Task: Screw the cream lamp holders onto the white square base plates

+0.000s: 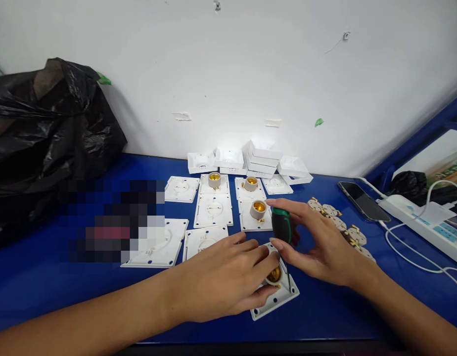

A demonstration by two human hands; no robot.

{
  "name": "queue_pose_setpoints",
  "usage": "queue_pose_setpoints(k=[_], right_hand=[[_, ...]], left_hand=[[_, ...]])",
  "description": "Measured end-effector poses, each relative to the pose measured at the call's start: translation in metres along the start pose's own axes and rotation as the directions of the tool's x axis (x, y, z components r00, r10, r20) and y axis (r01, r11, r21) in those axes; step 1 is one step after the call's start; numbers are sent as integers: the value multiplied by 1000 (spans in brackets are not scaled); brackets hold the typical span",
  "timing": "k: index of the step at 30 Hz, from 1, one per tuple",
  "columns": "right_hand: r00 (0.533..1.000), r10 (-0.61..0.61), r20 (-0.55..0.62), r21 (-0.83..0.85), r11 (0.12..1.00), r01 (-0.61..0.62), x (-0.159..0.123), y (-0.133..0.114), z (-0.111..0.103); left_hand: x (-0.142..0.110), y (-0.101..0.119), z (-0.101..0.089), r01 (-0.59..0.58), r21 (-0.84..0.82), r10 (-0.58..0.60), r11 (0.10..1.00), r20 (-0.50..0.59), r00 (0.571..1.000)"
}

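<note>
At the lower centre of the frame, a white square base plate [267, 308] lies tilted on the blue tabletop [209, 331], with a lamp socket [275, 274] with a brass-coloured inside seated on it. The person's left hand [228, 277] reaches in from the lower left, its fingers clamped around the socket, the thumb on the near side beside a small brass terminal. The right hand [319, 242] comes from the lower right, thumb and fingers closed on the black-and-green handle of a screwdriver [281, 225]. The shaft runs down just right of the socket to the right part of the plate; whether its tip sits in a hole cannot be told.

Beyond the hands, in the middle of the frame, three more sockets [258, 209] stand upright on plates, among bare plates [214, 209]. White square housings [228, 157] are stacked along the wall [228, 74]. Pale flat discs with brass contacts [356, 235] lie right of the right hand. A phone [363, 200] and a power strip [429, 225] occupy the right edge, a black plastic bag [58, 133] the upper left.
</note>
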State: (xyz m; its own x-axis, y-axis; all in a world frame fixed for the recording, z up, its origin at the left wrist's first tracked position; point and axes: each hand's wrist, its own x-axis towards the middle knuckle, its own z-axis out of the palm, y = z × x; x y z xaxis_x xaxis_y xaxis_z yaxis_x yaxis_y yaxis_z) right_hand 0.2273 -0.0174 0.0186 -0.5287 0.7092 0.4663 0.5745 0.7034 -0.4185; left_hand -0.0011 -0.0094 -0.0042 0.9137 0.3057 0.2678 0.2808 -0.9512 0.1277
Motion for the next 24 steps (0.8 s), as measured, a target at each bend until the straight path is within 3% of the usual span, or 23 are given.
queue_pose_setpoints(k=[9,24], right_hand=[[991,41,130,4,999,-42,3,-2,1],[985,58,161,3,998,-60,6,-2,1]], left_hand=[[-1,7,1,-59,105,57,993,20,998],[-1,10,-3,-59,151,63,987,-19,998]])
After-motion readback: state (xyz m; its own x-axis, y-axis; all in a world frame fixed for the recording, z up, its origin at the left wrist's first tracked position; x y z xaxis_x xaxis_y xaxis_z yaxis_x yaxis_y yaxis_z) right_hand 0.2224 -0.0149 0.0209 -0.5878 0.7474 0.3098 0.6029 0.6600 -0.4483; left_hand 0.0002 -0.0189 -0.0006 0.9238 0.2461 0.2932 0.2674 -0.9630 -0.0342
